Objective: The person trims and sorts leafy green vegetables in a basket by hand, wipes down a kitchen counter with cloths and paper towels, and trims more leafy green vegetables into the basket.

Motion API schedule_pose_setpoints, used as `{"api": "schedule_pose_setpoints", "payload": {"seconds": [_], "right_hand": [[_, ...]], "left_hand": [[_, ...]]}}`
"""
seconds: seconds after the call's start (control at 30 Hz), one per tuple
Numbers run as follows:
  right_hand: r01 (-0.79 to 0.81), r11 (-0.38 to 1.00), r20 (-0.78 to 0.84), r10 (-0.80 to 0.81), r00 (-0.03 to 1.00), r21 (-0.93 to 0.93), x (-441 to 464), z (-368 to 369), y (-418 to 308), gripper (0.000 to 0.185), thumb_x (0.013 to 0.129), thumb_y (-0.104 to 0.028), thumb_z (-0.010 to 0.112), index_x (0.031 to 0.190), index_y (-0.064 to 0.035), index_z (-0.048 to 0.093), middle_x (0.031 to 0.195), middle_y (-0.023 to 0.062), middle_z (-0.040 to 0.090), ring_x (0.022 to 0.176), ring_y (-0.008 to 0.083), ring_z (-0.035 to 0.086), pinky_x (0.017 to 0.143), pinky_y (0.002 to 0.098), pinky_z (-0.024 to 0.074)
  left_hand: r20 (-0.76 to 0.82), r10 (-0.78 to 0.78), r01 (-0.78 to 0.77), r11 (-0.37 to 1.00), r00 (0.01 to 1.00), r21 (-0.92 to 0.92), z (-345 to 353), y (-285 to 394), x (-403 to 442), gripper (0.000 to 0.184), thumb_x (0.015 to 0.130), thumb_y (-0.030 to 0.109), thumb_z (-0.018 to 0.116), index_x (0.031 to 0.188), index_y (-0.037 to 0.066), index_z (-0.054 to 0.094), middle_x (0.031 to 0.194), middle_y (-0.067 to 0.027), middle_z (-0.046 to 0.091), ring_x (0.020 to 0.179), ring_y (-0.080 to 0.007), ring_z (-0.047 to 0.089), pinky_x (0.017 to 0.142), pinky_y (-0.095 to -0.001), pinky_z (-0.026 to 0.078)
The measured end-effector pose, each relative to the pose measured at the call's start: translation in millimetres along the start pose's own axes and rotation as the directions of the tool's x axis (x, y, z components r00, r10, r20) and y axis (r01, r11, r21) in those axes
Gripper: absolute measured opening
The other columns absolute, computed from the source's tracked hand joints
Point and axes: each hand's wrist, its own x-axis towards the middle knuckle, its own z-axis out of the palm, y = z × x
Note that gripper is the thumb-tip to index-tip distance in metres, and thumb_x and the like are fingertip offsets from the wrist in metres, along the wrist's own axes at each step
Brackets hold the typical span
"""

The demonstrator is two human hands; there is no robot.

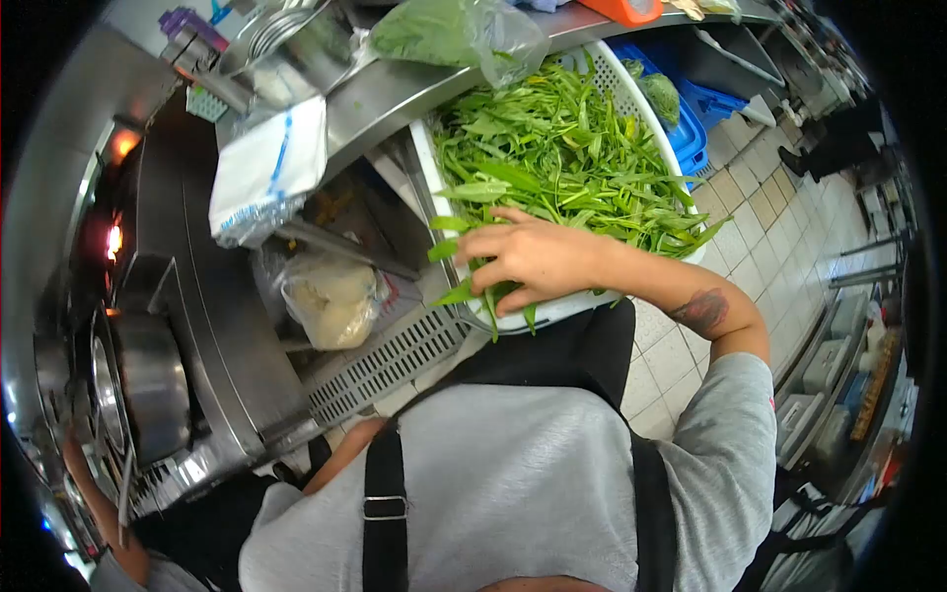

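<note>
Since greens (pixel 567 148) look light and easily bruised, grasp mid-bunch. Right hand (pixel 538 259) curls over them, grip indeterminable; left hand unseen.

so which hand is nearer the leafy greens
Right. The right hand is on the leafy greens; the left hand is out of view, only the left arm showing beside the torso.

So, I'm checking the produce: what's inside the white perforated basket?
Long-leaved greens fill most of the white perforated basket, with the right hand over their near edge. The leaves hide the bottom, so anything beneath them can't be seen.
</note>
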Motion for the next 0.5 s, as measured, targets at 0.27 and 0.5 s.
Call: {"api": "schedule_pose_setpoints", "payload": {"seconds": [0.27,0.5], "right_hand": [[-0.405,0.894,0.186,0.438,0.88,-0.191,-25.1,7.0,20.3,0.011,0.069,-0.013,0.066,0.08,-0.0131,0.065,0.099,0.0018,0.063,0.117,0.0225,0.048,0.1,0.0581,0.03],[-0.414,0.877,0.121,0.396,0.91,0.243,-42.9,-78.6,2.2,0.027,0.07,-0.003,0.061,0.097,-0.0058,0.066,0.118,0.0125,0.06,0.116,0.0308,0.051,0.096,0.039,0.0421]], "left_hand": [[-0.795,0.411,-0.802,0.578,0.446,-0.152,-311.7,278.7,-114.0,0.019,0.091,0.018,0.053,0.093,0.001,0.06,0.065,-0.0048,0.06,0.06,-0.0095,0.056,0.056,-0.0238,0.044],[-0.524,0.815,-0.658,0.538,0.247,0.526,-398.7,442.9,17.4,0.021,0.078,0.013,0.06,0.093,0.001,0.066,0.089,-0.0168,0.066,0.083,-0.0317,0.064,0.076,-0.0376,0.05]]}}
